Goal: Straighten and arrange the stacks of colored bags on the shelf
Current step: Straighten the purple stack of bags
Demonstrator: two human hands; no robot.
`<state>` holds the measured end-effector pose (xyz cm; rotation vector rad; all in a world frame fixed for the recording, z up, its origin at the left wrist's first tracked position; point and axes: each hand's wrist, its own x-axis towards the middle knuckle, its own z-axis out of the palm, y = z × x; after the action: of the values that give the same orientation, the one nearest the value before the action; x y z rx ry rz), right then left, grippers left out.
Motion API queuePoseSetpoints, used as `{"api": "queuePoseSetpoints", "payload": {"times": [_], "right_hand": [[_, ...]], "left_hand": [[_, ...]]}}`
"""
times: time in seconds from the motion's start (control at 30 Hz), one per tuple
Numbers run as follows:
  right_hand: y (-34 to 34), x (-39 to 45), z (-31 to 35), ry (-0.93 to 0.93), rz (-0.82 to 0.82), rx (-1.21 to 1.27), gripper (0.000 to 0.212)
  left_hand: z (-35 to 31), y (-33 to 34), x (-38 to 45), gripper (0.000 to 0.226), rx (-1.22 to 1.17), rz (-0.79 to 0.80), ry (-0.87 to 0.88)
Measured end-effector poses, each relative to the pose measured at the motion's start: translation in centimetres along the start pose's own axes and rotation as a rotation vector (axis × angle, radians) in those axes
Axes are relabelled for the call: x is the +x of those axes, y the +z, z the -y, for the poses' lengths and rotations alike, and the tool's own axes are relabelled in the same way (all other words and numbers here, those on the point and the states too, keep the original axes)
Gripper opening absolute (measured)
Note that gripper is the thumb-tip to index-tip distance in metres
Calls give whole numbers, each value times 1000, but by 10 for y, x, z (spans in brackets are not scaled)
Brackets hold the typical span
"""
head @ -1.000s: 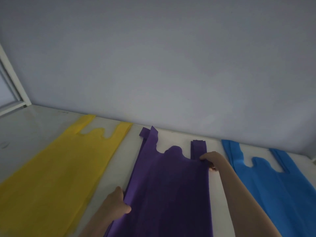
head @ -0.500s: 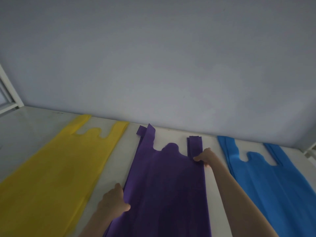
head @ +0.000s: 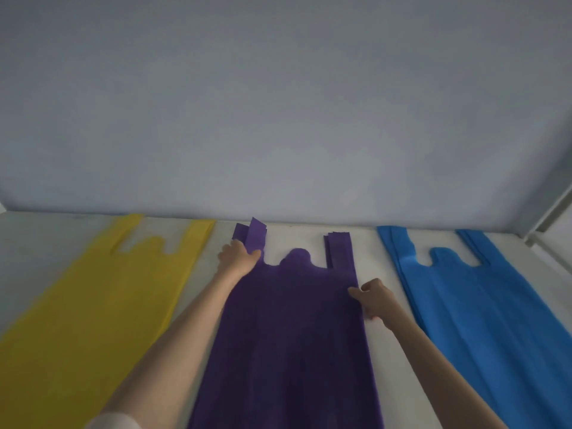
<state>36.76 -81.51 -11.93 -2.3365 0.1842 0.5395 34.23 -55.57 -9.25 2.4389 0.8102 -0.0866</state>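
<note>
Three flat stacks of bags lie side by side on a white shelf [head: 370, 246], handles toward the back wall: yellow stack [head: 89, 311] at left, purple stack [head: 294, 329] in the middle, blue stack [head: 483, 305] at right. My left hand [head: 236, 258] grips the purple stack's left handle, whose strips are fanned out and uneven. My right hand [head: 373, 300] pinches the purple stack's right edge below the right handle. The purple right handle's strips sit nearly aligned.
A plain grey wall [head: 278, 119] rises right behind the bags. A white frame post [head: 551, 218] stands at the far right corner. Bare strips of shelf separate the three stacks.
My left hand slid from the purple stack's lower left edge up to its left handle. My right hand dropped from the right handle down to the right side edge. The camera view shifted left.
</note>
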Motion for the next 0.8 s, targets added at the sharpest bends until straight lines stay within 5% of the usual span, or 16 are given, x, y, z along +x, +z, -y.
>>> {"api": "queuePoseSetpoints", "payload": {"times": [0.2, 0.37, 0.6, 0.8], "right_hand": [[9, -43, -18, -31, -4, -53, 42], [10, -44, -16, -9, -27, -126, 40], [12, -41, -15, -8, -34, -163, 40], [13, -34, -12, 30, -9, -130, 32]], "left_hand": [[1, 20, 96, 94, -195, 65, -48], [-25, 1, 60, 31, -426, 65, 153], [12, -6, 53, 60, -141, 21, -134], [39, 4, 12, 24, -150, 271, -191]]}}
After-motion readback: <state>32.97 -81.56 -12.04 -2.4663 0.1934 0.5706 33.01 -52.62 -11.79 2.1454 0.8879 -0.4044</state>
